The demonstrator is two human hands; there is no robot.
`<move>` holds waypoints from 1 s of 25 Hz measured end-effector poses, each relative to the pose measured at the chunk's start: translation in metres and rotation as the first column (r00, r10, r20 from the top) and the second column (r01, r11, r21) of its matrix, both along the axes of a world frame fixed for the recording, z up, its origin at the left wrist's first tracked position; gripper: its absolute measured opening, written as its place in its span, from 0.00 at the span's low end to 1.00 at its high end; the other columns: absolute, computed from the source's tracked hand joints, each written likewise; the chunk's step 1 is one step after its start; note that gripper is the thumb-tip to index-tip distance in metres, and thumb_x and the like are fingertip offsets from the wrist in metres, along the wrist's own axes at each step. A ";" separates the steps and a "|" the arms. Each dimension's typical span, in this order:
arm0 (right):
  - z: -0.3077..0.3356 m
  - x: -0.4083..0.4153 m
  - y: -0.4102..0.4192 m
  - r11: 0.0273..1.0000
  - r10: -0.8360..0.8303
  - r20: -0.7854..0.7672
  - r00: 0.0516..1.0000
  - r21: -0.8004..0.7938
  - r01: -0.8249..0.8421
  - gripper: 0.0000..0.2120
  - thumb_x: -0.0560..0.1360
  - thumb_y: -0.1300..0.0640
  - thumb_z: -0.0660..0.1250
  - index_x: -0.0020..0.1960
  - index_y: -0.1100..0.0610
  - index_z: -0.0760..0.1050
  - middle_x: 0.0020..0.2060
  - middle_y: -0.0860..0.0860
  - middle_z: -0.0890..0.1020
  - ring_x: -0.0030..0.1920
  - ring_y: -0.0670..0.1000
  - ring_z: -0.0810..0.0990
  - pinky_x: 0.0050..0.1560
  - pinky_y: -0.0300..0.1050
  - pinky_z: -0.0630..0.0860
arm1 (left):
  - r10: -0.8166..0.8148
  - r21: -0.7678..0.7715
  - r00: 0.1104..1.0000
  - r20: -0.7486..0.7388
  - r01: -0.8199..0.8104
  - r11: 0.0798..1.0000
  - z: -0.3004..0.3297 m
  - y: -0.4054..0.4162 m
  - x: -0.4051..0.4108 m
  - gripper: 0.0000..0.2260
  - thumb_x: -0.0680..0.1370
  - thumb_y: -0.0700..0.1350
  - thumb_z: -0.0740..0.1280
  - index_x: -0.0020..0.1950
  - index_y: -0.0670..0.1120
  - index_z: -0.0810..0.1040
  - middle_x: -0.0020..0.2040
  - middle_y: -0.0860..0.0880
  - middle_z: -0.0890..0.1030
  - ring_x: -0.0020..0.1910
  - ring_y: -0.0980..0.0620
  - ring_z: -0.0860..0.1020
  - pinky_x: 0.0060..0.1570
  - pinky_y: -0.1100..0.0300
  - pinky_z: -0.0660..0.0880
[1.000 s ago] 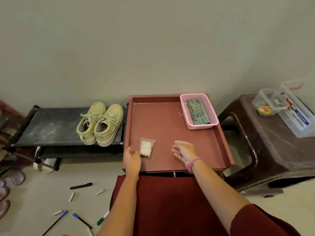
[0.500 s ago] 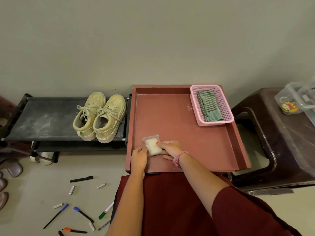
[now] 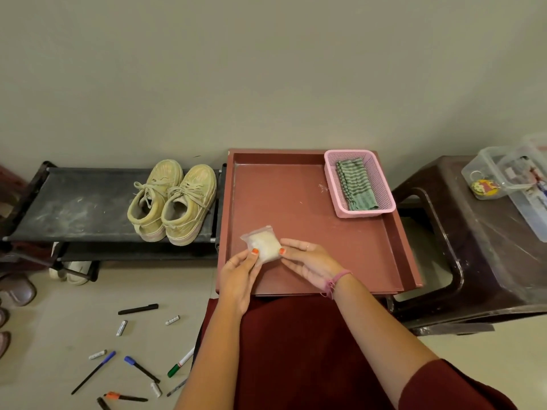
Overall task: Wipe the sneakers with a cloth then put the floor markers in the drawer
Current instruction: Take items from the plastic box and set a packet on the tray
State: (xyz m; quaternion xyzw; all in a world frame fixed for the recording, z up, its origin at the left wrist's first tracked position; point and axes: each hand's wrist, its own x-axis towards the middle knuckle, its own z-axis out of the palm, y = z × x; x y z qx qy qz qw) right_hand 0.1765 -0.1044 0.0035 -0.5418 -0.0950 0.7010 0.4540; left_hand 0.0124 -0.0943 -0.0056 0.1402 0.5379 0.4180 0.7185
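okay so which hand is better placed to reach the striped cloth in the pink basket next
Right, probably. The right hand is on the side of the pink basket holding the striped cloth; the left hand would have to cross over. Both pinch the small packet.

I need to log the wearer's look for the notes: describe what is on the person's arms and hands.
Both forearms are bare. The left hand has orange polish on the thumbnail and a thin ring on one finger. The right hand has the same orange polish, a thin ring, and a pink thread bracelet with loose ends at the wrist. A dark red sleeve covers the right upper arm.
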 end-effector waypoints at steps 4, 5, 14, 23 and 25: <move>0.028 0.016 -0.033 1.000 0.015 0.055 0.998 0.017 -0.016 0.15 0.71 0.70 0.69 0.57 0.64 0.77 0.46 0.56 0.83 0.45 0.49 0.82 0.46 0.38 0.81 | -0.060 0.026 0.998 0.001 0.060 0.998 0.024 -0.025 0.011 0.02 0.79 0.38 0.65 0.50 0.41 0.77 0.48 0.44 0.82 0.48 0.50 0.81 0.46 0.58 0.82; 0.035 0.022 -0.042 1.000 0.017 0.087 0.996 0.024 -0.019 0.14 0.71 0.70 0.69 0.56 0.63 0.77 0.45 0.56 0.83 0.45 0.48 0.82 0.45 0.37 0.81 | -0.066 0.038 0.998 -0.014 0.066 0.997 0.031 -0.031 0.015 0.01 0.80 0.38 0.65 0.50 0.41 0.76 0.48 0.43 0.82 0.48 0.49 0.81 0.46 0.56 0.82; 0.094 0.100 -0.100 0.987 -0.140 0.213 0.967 0.108 0.119 0.13 0.73 0.58 0.71 0.56 0.62 0.80 0.44 0.52 0.83 0.44 0.46 0.81 0.51 0.41 0.80 | -0.384 0.165 0.920 -0.073 0.391 0.906 0.089 -0.061 0.076 0.03 0.83 0.40 0.59 0.53 0.43 0.72 0.50 0.43 0.82 0.47 0.48 0.83 0.49 0.51 0.80; 0.148 0.211 -0.157 0.904 -0.403 0.252 0.880 0.256 0.341 0.05 0.74 0.60 0.69 0.48 0.60 0.81 0.42 0.52 0.85 0.41 0.46 0.82 0.40 0.40 0.80 | -0.626 0.237 0.779 0.037 0.602 0.763 0.131 -0.092 0.223 0.11 0.76 0.40 0.70 0.55 0.38 0.74 0.52 0.42 0.84 0.52 0.48 0.83 0.49 0.56 0.81; 0.153 0.240 -0.170 0.876 -0.467 0.260 0.845 0.267 0.402 0.02 0.74 0.60 0.69 0.44 0.57 0.81 0.40 0.51 0.84 0.40 0.45 0.82 0.40 0.41 0.79 | -0.610 0.231 0.791 0.034 0.588 0.775 0.133 -0.100 0.257 0.07 0.76 0.39 0.70 0.49 0.37 0.75 0.48 0.40 0.83 0.47 0.49 0.84 0.45 0.60 0.81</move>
